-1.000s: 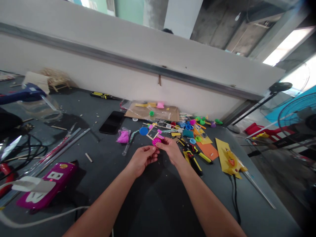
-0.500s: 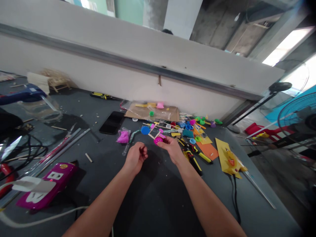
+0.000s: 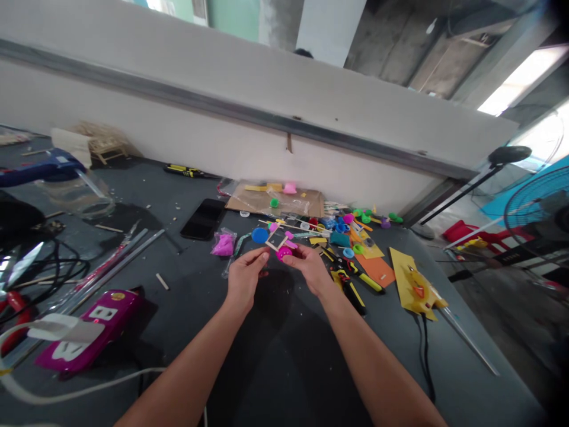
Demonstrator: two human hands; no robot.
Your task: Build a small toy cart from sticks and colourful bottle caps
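Note:
My right hand (image 3: 306,267) is closed on a small stick model (image 3: 278,244), gripping it by a magenta disc (image 3: 284,254) dotted with light spots. A flat blue disc (image 3: 260,235) appears at the model's far left corner; whether it is attached I cannot tell. Just left of the model, my left hand (image 3: 244,276) has thumb and fingers pressed together, and what they hold, if anything, is too small to make out. Beyond the left hand lie a bag of pink clay (image 3: 223,244) and a black phone (image 3: 203,219).
Yellow-black pliers (image 3: 351,287), coloured clay pots (image 3: 342,225) and an orange sheet (image 3: 377,268) lie to the right. Farther right is a yellow glue gun (image 3: 420,289). A purple power strip (image 3: 91,332), clear rods (image 3: 115,267) and a clear jug (image 3: 80,193) occupy the left. A white partition (image 3: 200,101) stands behind.
My left hand has risen and come closer to the model, its curled fingers now pinched with the thumb on top. My right hand keeps its hold almost in place.

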